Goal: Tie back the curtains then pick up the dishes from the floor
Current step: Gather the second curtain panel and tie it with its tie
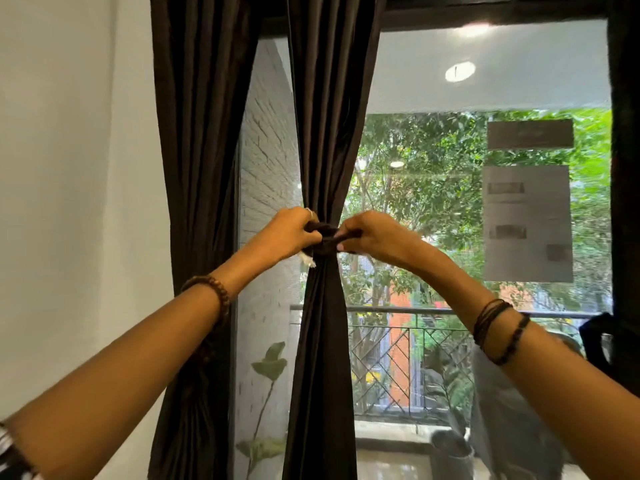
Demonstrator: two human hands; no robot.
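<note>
Dark curtain (325,140) hangs at centre of view, cinched at mid-height by a dark tie-back band (327,237). Left hand (287,233) sits at 9 o'clock of the cinch, fingers curled and pinching the band — a frayed white tag (307,259) shows just below that hand. Right hand (374,239) sits at 3 o'clock, fingers pinching the band's other end. A second dark curtain panel (204,168) hangs further toward 9 o'clock, beside the white wall (76,168). Window glass (450,220) lies behind — balcony railing (398,341) beyond it.
</note>
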